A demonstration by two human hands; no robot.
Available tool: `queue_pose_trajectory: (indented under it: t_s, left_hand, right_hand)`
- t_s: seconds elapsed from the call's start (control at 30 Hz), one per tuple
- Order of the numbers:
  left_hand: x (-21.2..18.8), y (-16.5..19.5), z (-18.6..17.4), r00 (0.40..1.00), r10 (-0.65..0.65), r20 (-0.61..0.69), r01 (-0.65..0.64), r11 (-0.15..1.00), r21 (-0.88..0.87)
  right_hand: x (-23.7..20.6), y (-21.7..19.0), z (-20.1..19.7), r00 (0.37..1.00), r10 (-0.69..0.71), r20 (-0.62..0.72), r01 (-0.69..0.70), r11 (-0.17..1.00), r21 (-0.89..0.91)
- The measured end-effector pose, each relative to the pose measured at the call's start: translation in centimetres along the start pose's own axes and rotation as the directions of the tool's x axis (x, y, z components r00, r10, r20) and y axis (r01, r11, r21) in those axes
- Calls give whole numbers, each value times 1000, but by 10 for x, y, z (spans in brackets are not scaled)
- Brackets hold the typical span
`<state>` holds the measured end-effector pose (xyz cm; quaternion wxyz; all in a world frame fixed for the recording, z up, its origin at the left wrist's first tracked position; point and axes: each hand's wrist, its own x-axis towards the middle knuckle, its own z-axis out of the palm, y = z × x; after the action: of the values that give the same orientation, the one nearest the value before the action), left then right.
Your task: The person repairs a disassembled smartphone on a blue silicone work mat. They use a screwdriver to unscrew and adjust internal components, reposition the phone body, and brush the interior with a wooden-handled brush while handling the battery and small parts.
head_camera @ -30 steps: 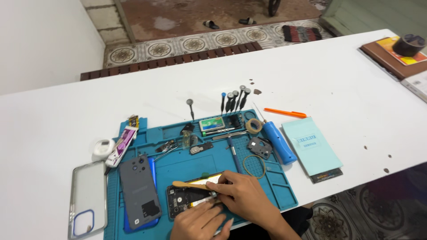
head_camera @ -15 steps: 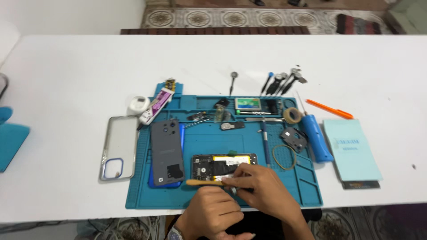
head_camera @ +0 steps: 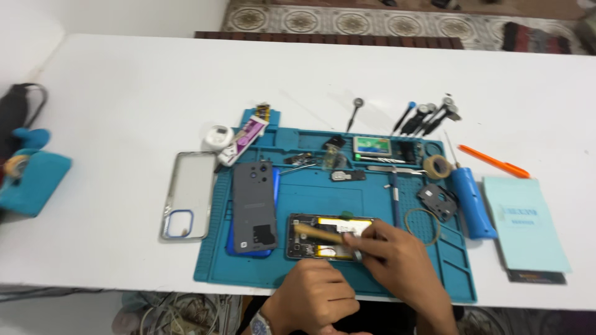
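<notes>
Head view: right hand [head_camera: 397, 257] fingers pinch a tan tool [head_camera: 318, 232] lying across the opened phone [head_camera: 329, 237], left hand [head_camera: 313, 294] curled beside.

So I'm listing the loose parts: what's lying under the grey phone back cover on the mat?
Under the grey back cover a blue slab shows along its right and bottom edges, on the teal mat. The cover hides the rest, so what it is stays unclear.

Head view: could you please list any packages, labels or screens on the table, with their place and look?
Pale blue packet: right of the mat, flat rectangle, dark strip at its near end.
White tube: mat's far-left corner, slim, with purple label.
Small screen: far edge of the mat, rectangular, green-blue face in a pale frame.
Blue bottle: mat's right edge, cylinder lying down.
</notes>
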<state>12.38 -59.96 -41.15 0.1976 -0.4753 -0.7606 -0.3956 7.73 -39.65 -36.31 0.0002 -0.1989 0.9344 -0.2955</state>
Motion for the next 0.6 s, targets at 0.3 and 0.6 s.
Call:
queue_pose_trajectory:
  t_s: [0.3,0.6]
  left_hand:
    - [-9,7,8,998,-57,-18,58,996,71]
    - [3,12,11,997,-74,30,73,997,16]
  right_hand:
    - [-11,7,8,994,-96,57,82,975,206]
    - [-21,19,7,991,-87,-102,93,994,64]
